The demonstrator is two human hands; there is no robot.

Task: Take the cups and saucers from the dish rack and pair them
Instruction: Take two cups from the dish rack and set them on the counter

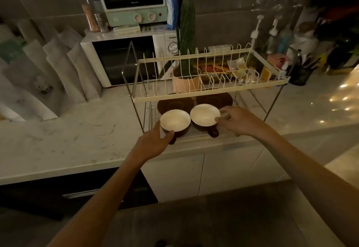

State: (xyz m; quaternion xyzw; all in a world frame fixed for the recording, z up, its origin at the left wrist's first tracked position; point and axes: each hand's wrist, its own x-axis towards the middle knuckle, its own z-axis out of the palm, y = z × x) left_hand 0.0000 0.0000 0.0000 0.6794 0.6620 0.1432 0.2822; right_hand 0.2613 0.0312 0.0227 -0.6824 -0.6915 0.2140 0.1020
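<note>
Left hand [155,140] curls round left cup [175,121] | right hand [239,119] pinches right cup [205,115] at rim | both cups on dish rack [209,89] lower tier, saucers [175,104] behind | I judge glazed ceramic: rigid, slick, chippable; handles safest.

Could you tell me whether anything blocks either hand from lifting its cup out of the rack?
Nothing visible does. The left hand grips the left cup, the right hand the right cup; the rack's upper tier sits farther back.
</note>
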